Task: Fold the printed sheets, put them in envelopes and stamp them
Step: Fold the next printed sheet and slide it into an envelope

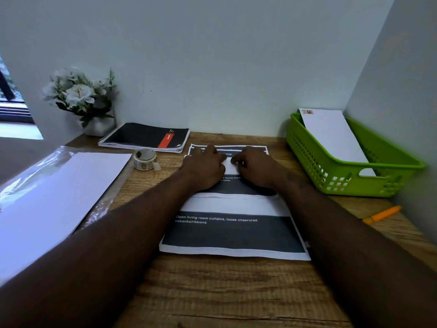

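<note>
Printed sheets (233, 229) lie beneath both hands (230, 165), fingers pressing

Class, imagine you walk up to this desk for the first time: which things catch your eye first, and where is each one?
First the two hands, left hand and right hand, side by side on the printed sheets at the desk's middle, fingers curled at a white fold of paper. Next the bright green basket in the far right corner, a stamped envelope leaning inside. Then the white flowers at far left.
</note>
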`<action>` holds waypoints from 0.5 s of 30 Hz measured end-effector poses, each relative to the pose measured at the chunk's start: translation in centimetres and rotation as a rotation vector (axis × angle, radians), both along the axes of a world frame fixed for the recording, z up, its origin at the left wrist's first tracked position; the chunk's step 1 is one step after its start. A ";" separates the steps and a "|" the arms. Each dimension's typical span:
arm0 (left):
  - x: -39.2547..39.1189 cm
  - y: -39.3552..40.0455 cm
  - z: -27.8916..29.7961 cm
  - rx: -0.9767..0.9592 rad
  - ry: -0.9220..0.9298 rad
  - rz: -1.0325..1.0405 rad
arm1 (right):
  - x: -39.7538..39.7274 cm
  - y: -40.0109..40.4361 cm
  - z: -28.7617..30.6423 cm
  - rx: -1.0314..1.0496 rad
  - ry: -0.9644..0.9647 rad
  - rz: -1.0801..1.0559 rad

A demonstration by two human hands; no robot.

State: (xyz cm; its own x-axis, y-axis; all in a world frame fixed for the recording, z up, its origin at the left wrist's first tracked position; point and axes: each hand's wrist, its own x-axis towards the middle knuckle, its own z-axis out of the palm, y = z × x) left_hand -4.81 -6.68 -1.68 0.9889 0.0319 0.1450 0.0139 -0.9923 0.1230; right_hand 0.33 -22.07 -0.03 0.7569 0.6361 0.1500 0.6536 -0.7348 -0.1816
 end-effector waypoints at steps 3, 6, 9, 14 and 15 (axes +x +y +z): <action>0.0 -0.3 0.1 0.048 0.020 0.012 | -0.4 1.1 0.3 -0.187 -0.038 -0.078; -0.1 -0.5 0.1 0.038 0.041 0.020 | -1.0 1.8 0.1 -0.238 -0.041 -0.120; -0.1 -0.5 0.2 0.037 0.043 0.022 | -1.0 1.7 -0.1 -0.221 -0.044 -0.128; -0.1 -0.7 0.3 0.030 0.050 0.040 | -1.0 1.6 -0.2 -0.217 -0.061 -0.137; -0.2 -0.7 0.3 0.027 0.053 0.042 | -1.1 1.7 -0.2 -0.218 -0.060 -0.145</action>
